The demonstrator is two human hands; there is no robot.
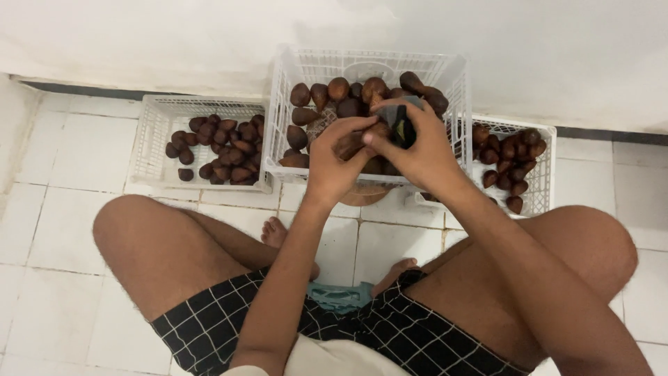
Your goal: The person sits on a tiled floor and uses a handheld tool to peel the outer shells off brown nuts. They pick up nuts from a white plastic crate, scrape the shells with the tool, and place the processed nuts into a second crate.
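Between my two hands, over the near edge of the middle crate (456,90), sits one brown scaly fruit (350,144). I see my left hand (335,157) curled around its left end, fingers (353,125) bent over the top and closed on it. My right hand (416,143) meets it from the right, its fingers wrapped shut around a dark cloth (403,129), with the thumb tip pressing against the fruit's right end. The fruit's long axis runs roughly left to right, tilted a little upward toward the right; which end is the pointed one I cannot tell, since both are covered.

Below the hands, the middle crate is white plastic lattice, heaped with the same brown fruit. A lower white crate (156,125) stands touching it on the left, partly filled, and another white crate (539,150) stands on the right against it, with fewer fruit. All three rest on a floor (62,209) of pale square tiles with dark grout lines, pushed up to a white wall (174,42) at the far side. Nearer, bare knees spread left and right, black checked shorts (390,334) sit at the near edge, and a teal object (339,296) lies on the tiles between the legs.
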